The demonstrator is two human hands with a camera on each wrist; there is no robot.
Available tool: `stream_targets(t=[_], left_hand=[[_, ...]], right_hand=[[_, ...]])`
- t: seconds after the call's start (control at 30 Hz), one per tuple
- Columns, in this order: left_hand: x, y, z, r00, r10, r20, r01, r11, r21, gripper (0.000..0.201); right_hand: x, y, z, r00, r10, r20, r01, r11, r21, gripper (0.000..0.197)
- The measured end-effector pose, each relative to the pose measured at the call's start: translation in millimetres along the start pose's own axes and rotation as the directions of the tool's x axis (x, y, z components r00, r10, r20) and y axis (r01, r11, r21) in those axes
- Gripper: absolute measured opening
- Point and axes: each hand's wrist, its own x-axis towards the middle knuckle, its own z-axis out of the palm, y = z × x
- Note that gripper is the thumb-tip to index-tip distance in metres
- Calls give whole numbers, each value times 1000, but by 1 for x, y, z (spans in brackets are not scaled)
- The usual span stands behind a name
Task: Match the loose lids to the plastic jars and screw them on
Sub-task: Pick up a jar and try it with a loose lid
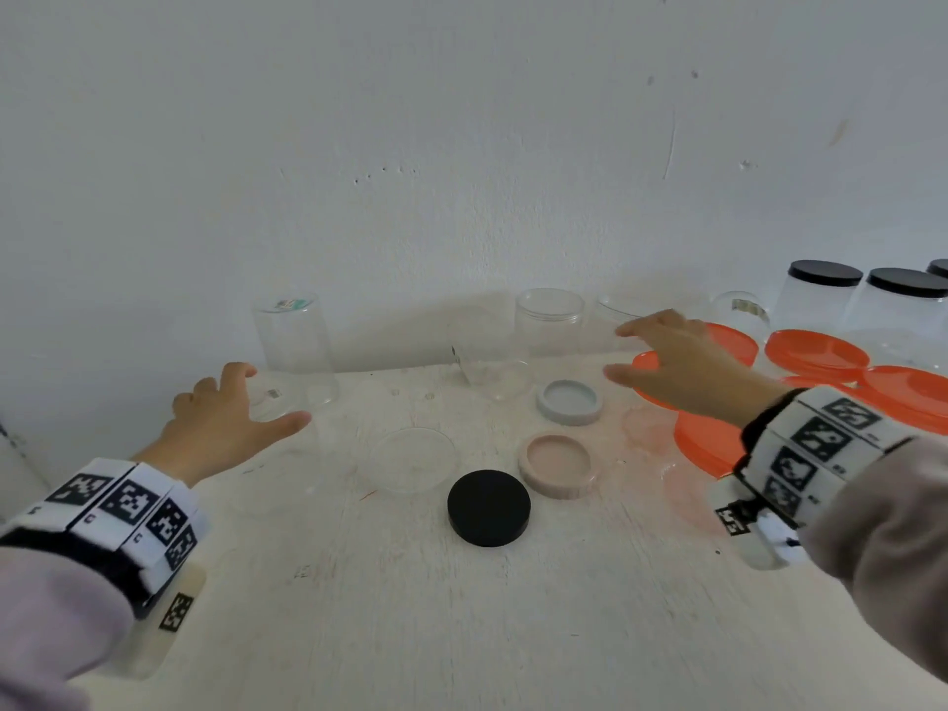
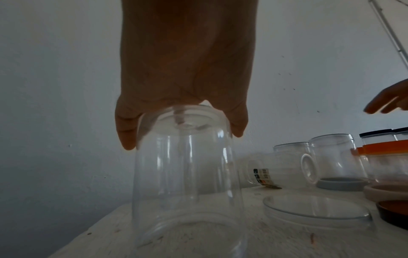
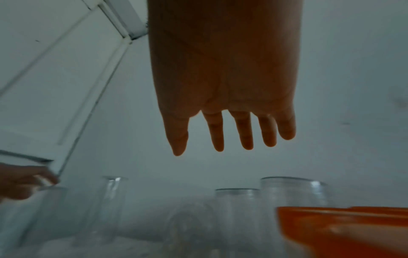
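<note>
White table [image 1: 359, 608] against a white wall [image 1: 461, 120]. Left hand [image 1: 231, 418] is over an inverted clear jar [image 2: 187, 174] near the table's left edge; in the left wrist view thumb and fingers curl down over the jar's upturned base on both sides, grasping it, while the mouth rests on the table. Right hand [image 1: 682, 361] hovers above the orange lids [image 1: 815, 351] at the right, palm down, fingers straight and spread, released, holding nothing; the right wrist view confirms the fingers [image 3: 245, 132] are extended with air below them. A taller inverted jar [image 1: 292, 336] stands just behind the left hand, against the wall. A jar on its side [image 1: 487, 372], with a label, lies near the centre back. An upright open jar [image 1: 550, 320] stands behind it, and another clear jar sits just to its right, partly hidden by the right hand. Loose lids on the table between the hands: a clear lid [image 1: 413, 459], a black lid [image 1: 489, 508] nearest the viewer, a pink lid [image 1: 559, 467] just right of the black one, and a grey lid [image 1: 569, 402] behind the pink one. Several orange lids overlap at the right edge. Two jars with black lids already on [image 1: 862, 300] stand at the far right by the wall, with a third at the frame edge. Marker bands [image 1: 123, 500] are on both wrists.
</note>
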Motion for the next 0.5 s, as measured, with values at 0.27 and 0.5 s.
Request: stream_targets(t=[0.27,0.5], left_hand=[[-8,4,1,999,13,37,-15,997,74,91],[-16,8,-3,999,-3,45,2,1000,12,104]], right_hand=[[26,-101,72,903,-285,322,314,948,-41,70],[42,-157,107,809,-270,522,366,927,-88,85]])
